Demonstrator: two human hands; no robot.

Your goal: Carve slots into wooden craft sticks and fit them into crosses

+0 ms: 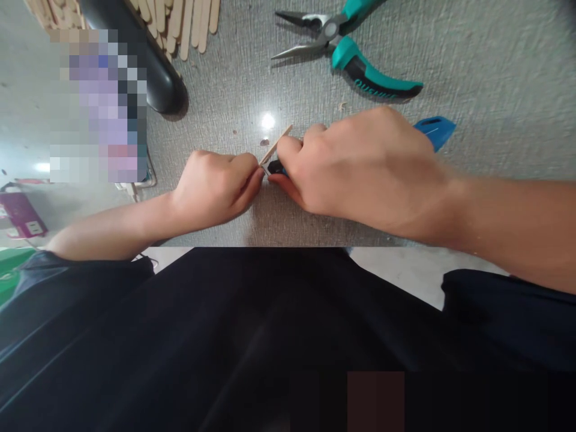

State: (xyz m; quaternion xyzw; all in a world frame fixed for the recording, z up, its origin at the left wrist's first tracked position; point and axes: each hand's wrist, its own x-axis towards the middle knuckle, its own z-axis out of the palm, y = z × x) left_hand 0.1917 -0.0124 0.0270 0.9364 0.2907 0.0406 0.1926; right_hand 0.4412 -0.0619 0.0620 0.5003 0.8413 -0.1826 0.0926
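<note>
The left hand [220,183] was pinched on a thin, pale wooden stick [278,144], which pointed towards one o'clock from its fingertips. The right hand [355,165], just beside, was closed around a blue-and-black plastic cutter [436,129] – whether its tip touched the stick, I could not tell. From the stick, turquoise-and-black handled metal pliers [330,30] lay at one o'clock, a long black rounded case [150,66] at ten.

A dark, near-black top [252,318] is being worn, with short, wide, navy-tinged sleeves [508,312]; the forearms [130,225] below them are being left uncovered.
</note>
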